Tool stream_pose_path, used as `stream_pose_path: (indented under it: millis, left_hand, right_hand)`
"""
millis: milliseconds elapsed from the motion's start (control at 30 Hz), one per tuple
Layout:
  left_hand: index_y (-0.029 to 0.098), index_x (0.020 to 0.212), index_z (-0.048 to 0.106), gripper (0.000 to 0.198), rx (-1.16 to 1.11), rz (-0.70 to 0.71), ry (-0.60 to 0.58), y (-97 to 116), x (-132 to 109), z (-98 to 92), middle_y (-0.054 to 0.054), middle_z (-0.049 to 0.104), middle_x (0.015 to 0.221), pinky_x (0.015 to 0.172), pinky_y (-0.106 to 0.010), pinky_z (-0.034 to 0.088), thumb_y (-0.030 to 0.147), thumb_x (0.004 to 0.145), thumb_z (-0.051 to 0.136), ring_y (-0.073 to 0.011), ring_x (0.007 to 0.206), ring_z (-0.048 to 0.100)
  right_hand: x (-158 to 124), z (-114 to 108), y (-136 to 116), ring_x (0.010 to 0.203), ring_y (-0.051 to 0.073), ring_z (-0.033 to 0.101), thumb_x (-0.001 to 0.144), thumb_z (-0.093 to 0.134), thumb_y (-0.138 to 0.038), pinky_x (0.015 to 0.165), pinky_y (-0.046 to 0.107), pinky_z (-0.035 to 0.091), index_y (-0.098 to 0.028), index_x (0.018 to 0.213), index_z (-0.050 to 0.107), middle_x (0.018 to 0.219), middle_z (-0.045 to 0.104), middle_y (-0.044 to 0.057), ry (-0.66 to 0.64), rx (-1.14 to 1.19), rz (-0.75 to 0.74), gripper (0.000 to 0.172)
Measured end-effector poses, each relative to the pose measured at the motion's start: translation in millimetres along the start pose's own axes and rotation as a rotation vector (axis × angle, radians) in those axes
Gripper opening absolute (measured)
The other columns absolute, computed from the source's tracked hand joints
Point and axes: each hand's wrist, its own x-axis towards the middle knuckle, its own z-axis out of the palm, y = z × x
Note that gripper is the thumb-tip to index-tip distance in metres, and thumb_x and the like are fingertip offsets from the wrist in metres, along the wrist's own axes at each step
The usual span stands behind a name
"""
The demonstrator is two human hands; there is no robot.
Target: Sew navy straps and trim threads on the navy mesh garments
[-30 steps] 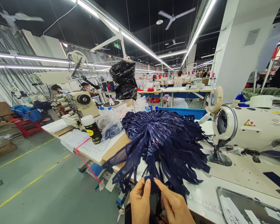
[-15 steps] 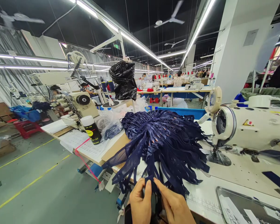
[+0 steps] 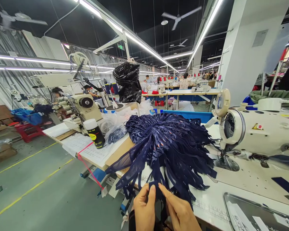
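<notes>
A large heap of navy garment pieces (image 3: 166, 138), partly patterned and with long sheer strips fanning out, lies on the sewing table. At the table's front edge my left hand (image 3: 144, 205) pinches a navy fabric strip (image 3: 154, 183) between thumb and bent forefinger. My right hand (image 3: 180, 210) meets it from the other side, its forefinger stretched to the strip and the fingertips closed against it. The lower part of the strip is hidden behind and between the hands. Strips from the heap hang down just beyond my fingers.
To the right stands a cream sewing machine (image 3: 262, 128), with a metal tray (image 3: 227, 200) of white labels in front. A black spray can (image 3: 95, 134) with a white cap, papers and another machine (image 3: 84, 107) are at left. A black plastic bag (image 3: 127, 82) covers something behind the heap.
Both hands keep nearly the same place and grip on the strip. Only a very slight shift of the left thumb and of the camera shows.
</notes>
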Motion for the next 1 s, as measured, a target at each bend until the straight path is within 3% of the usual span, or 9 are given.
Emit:
stream_pose_path:
  millis: [300, 433, 500, 667, 800, 1000]
  left_hand:
    - [0.015, 0.062, 0.063, 0.030, 0.054, 0.048, 0.015, -3, 1, -0.1, -0.002, 0.060, 0.063, 0.060, -0.020, 0.043, 0.044, 0.065, 0.065, -0.0148, 0.063, 0.051]
    - [0.015, 0.057, 0.061, 0.028, 0.126, 0.140, 0.051, -5, 2, -2.1, 0.000, 0.056, 0.060, 0.059, -0.018, 0.042, 0.042, 0.066, 0.064, -0.0128, 0.060, 0.049]
    - [0.015, 0.057, 0.060, 0.028, 0.146, 0.148, 0.048, -5, 2, -3.2, 0.001, 0.054, 0.058, 0.057, -0.017, 0.041, 0.041, 0.067, 0.064, -0.0116, 0.058, 0.047]
    - [0.013, 0.060, 0.061, 0.030, 0.002, 0.019, -0.023, 1, 3, -3.6, 0.001, 0.053, 0.057, 0.056, -0.019, 0.041, 0.042, 0.065, 0.066, -0.0112, 0.056, 0.046]
    - [0.013, 0.058, 0.058, 0.030, -0.158, -0.110, -0.045, 4, 3, -2.4, 0.003, 0.052, 0.054, 0.052, -0.018, 0.039, 0.039, 0.060, 0.071, -0.0093, 0.053, 0.043]
    - [0.013, 0.055, 0.057, 0.031, -0.266, -0.167, -0.043, 7, 3, 2.4, 0.004, 0.050, 0.050, 0.049, -0.017, 0.038, 0.039, 0.056, 0.074, -0.0083, 0.050, 0.042]
  right_hand:
    - [2, -1, -8, 0.087, 0.017, 0.064, 0.092, 0.023, -0.026, 0.076, 0.023, 0.050, -0.015, 0.125, 0.046, 0.093, 0.068, 0.008, -0.045, 0.022, 0.112, 0.042]
    - [3, -3, -7, 0.093, 0.016, 0.062, 0.091, 0.024, -0.022, 0.079, 0.022, 0.048, -0.015, 0.127, 0.044, 0.109, 0.062, 0.010, -0.056, 0.007, 0.058, 0.041]
    - [4, -6, -5, 0.088, 0.016, 0.063, 0.090, 0.023, -0.020, 0.077, 0.023, 0.049, -0.016, 0.128, 0.042, 0.106, 0.064, 0.010, -0.080, -0.029, 0.004, 0.042]
    - [8, -10, -2, 0.061, 0.017, 0.064, 0.088, 0.022, -0.015, 0.062, 0.026, 0.054, -0.012, 0.128, 0.040, 0.075, 0.067, 0.009, -0.088, -0.179, -0.148, 0.044]
    - [12, -10, -3, 0.052, 0.017, 0.061, 0.088, 0.023, -0.013, 0.050, 0.025, 0.051, -0.014, 0.130, 0.038, 0.065, 0.064, 0.006, -0.033, -0.232, -0.225, 0.045]
    - [10, -5, -1, 0.059, 0.017, 0.064, 0.090, 0.024, -0.015, 0.057, 0.024, 0.053, -0.016, 0.130, 0.039, 0.069, 0.066, 0.007, 0.022, -0.167, -0.230, 0.043]
